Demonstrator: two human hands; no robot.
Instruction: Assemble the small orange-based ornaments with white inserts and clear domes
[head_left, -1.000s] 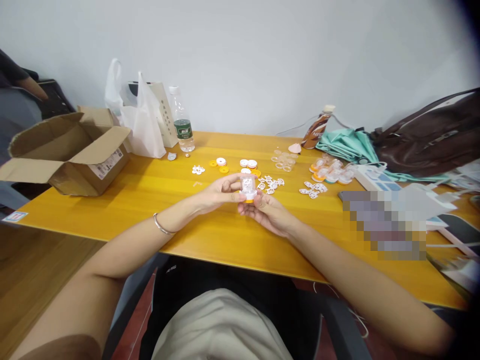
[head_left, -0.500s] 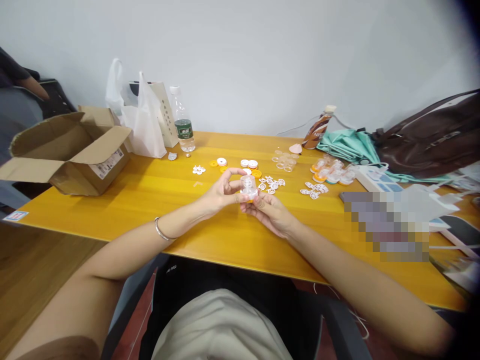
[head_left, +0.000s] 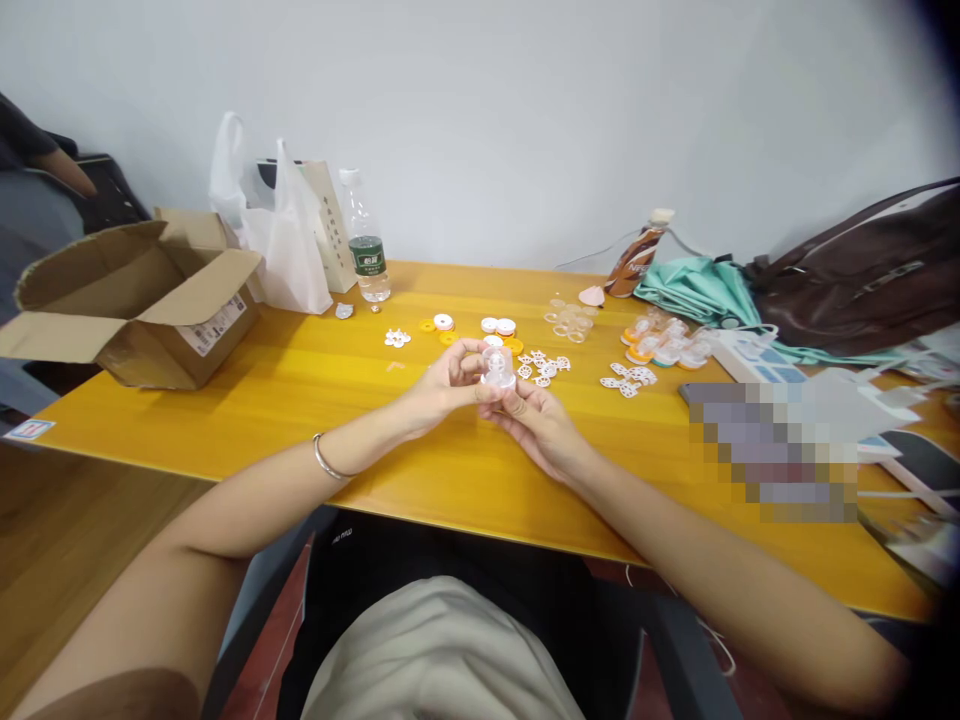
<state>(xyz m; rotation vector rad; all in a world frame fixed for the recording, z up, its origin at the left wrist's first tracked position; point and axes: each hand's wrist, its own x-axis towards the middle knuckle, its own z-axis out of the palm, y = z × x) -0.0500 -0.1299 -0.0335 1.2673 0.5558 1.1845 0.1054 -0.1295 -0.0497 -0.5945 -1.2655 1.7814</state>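
Both hands hold a small clear plastic container [head_left: 497, 368] with a white openwork piece inside, above the middle of the table. My left hand [head_left: 448, 382] has its fingers closed on the container's left side, thumb at the base. From the right, my right hand [head_left: 538, 425] pinches the lower rim, and its fingers partly hide the underside. Just behind lie white discs [head_left: 498, 326], yellow discs [head_left: 448, 339] and a cluster of white openwork pieces [head_left: 544, 368]. Another group of these pieces [head_left: 628, 379] lies farther right.
Clear rings [head_left: 568, 322] and several assembled containers [head_left: 664, 342] lie at back right, near a brown bottle [head_left: 637, 255], green cloth [head_left: 697, 290] and a brown bag [head_left: 862, 270]. An open cardboard box [head_left: 187, 345], white plastic bag [head_left: 289, 250] and water bottle [head_left: 367, 255] stand left.
The container is tilted slightly differently, and the orange at its base no longer shows. Both hands keep their grip in nearly the same place.
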